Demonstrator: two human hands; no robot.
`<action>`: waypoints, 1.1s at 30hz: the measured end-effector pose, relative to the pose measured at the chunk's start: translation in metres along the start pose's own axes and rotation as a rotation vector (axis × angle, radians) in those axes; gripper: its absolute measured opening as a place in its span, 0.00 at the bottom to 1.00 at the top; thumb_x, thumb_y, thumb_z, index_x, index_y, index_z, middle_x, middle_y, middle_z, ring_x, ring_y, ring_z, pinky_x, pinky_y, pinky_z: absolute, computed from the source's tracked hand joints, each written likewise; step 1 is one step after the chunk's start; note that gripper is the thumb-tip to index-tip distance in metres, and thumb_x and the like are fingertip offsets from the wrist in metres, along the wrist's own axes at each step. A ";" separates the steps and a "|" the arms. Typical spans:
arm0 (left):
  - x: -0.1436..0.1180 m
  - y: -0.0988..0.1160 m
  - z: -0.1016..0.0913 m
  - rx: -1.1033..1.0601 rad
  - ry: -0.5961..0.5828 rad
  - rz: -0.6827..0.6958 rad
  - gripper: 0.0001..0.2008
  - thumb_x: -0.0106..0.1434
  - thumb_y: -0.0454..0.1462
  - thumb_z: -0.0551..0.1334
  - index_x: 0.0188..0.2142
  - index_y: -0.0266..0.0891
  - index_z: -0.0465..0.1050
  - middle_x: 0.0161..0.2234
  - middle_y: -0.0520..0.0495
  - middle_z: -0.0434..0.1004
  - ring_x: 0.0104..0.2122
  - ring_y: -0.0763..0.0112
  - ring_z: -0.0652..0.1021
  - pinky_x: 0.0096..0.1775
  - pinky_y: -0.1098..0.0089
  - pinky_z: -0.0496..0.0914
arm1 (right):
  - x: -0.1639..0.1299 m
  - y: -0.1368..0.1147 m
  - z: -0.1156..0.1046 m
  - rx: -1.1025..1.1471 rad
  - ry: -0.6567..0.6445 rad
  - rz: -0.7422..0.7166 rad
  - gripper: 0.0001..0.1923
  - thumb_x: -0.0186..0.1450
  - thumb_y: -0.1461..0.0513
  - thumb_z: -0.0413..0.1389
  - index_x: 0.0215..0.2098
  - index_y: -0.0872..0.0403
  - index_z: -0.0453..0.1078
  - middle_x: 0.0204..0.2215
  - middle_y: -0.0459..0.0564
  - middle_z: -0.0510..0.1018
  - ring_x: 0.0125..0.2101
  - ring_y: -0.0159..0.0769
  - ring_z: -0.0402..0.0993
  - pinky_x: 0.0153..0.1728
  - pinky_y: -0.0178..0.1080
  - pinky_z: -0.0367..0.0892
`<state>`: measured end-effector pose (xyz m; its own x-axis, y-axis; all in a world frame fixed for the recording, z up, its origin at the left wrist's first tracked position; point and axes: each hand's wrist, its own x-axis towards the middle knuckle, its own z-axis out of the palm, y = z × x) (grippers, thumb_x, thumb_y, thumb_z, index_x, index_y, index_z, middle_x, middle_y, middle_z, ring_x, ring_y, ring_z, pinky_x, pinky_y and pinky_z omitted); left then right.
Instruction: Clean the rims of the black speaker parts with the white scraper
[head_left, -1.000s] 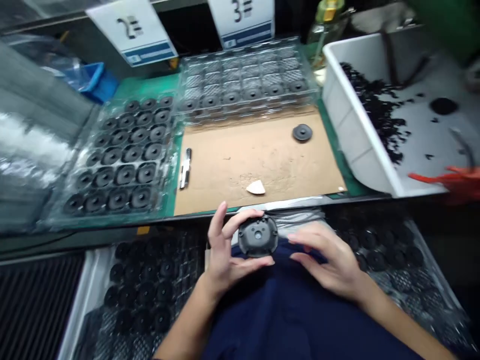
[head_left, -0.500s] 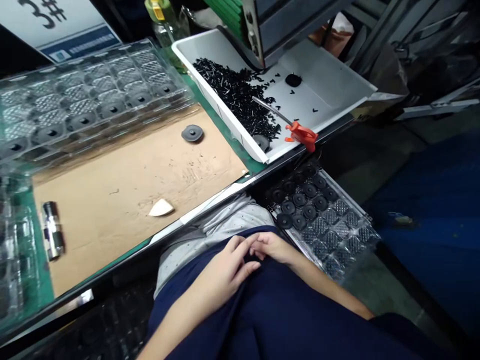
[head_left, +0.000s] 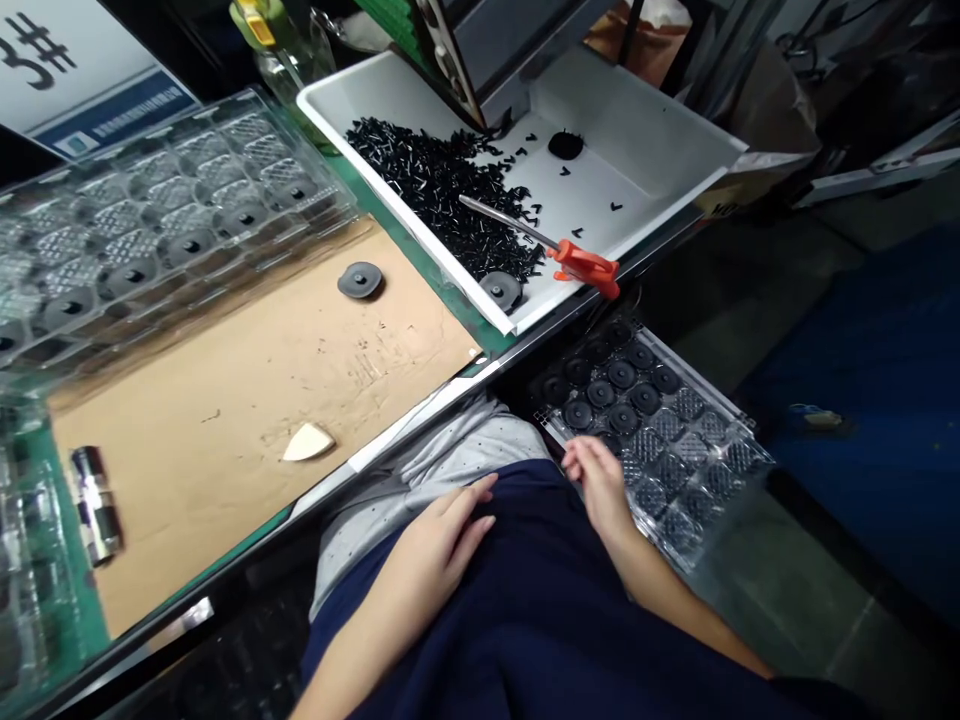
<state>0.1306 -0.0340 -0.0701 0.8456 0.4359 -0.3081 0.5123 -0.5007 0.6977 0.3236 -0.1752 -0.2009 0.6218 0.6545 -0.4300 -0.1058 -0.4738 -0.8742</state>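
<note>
Half a second ago my two hands met over my lap; now they are apart. My right hand (head_left: 596, 480) has gone out to the near left corner of the clear plastic blister tray (head_left: 712, 480) beside my right knee, fingers loosely curled and touching its rim, gripping nothing that I can see. My left hand (head_left: 442, 540) lies flat and open on my dark blue apron (head_left: 540, 620), empty. The tray's far rows hold round black discs (head_left: 611, 385); its nearer pockets look bare. The bench edge juts between me and the brown cardboard mat (head_left: 247, 390), where one grey round disc (head_left: 361, 281) lies near the far edge and a white wedge-shaped scrap (head_left: 307, 442) near the front edge. At the bench's right end a white plastic bin (head_left: 660, 130) holds a heap of small black pieces (head_left: 442, 185) and an orange-handled tool (head_left: 559, 250). Other clear trays (head_left: 150, 220) along the far edge are blurred and cut off at the left.
</note>
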 end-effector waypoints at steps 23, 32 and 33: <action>-0.002 -0.012 0.005 0.096 -0.059 0.029 0.20 0.67 0.43 0.51 0.56 0.40 0.61 0.49 0.42 0.74 0.48 0.64 0.75 0.49 0.64 0.71 | 0.036 0.133 -0.053 -0.638 0.469 -0.062 0.17 0.66 0.57 0.52 0.51 0.55 0.65 0.49 0.53 0.69 0.45 0.38 0.70 0.45 0.47 0.68; -0.003 -0.012 0.007 0.092 -0.065 0.024 0.21 0.67 0.44 0.50 0.56 0.39 0.61 0.49 0.41 0.74 0.48 0.64 0.75 0.49 0.63 0.70 | 0.021 0.150 -0.100 -0.602 0.498 0.182 0.16 0.66 0.57 0.52 0.50 0.55 0.65 0.48 0.53 0.70 0.44 0.37 0.71 0.44 0.45 0.69; -0.004 -0.012 0.007 0.092 -0.061 0.027 0.21 0.67 0.44 0.50 0.56 0.39 0.61 0.49 0.41 0.74 0.47 0.64 0.75 0.49 0.63 0.71 | 0.020 0.150 -0.101 -0.615 0.486 0.205 0.16 0.66 0.57 0.52 0.50 0.55 0.65 0.48 0.53 0.70 0.44 0.37 0.70 0.44 0.45 0.69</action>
<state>0.1216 -0.0350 -0.0819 0.8655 0.3764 -0.3304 0.4982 -0.5793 0.6451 0.3985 -0.2929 -0.3181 0.9191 0.2572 -0.2985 0.1033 -0.8883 -0.4474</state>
